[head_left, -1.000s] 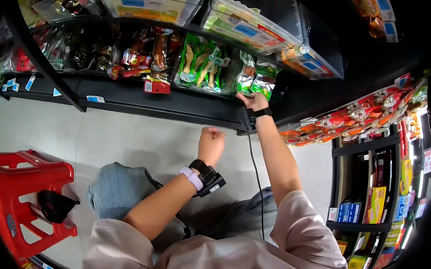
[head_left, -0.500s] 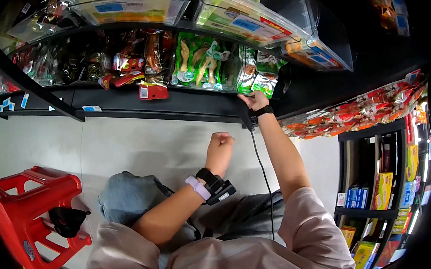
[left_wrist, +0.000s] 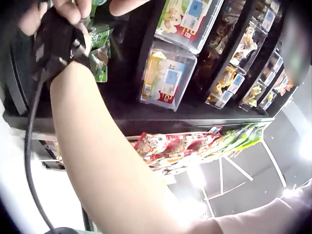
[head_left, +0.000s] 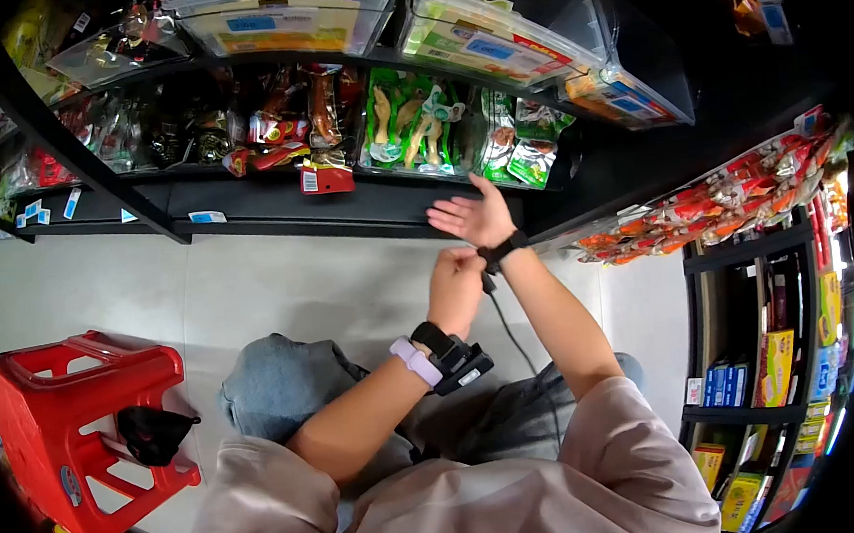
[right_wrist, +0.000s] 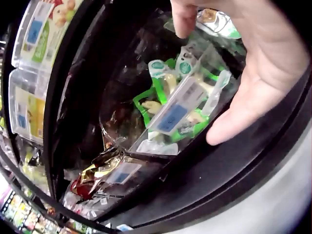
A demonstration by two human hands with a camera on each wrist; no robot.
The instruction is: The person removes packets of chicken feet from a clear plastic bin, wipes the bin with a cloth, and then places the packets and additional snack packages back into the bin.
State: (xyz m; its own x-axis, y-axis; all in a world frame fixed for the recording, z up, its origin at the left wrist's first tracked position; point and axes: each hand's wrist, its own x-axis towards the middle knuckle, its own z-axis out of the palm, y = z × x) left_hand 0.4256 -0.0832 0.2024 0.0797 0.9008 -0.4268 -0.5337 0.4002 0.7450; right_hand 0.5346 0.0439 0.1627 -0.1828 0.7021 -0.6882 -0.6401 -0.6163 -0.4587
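Black wrist device (left_wrist: 56, 45) sits on my right wrist (head_left: 521, 266), newly pinched by my left grip (head_left: 455, 289); my right grip (head_left: 477, 219), spread and unburdened, has left the green packets (head_left: 533, 165) on the shelf (head_left: 274, 203), so work there seems paused.

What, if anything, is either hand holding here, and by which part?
The left hand grips the right wrist camera by its black housing; the right hand holds nothing.
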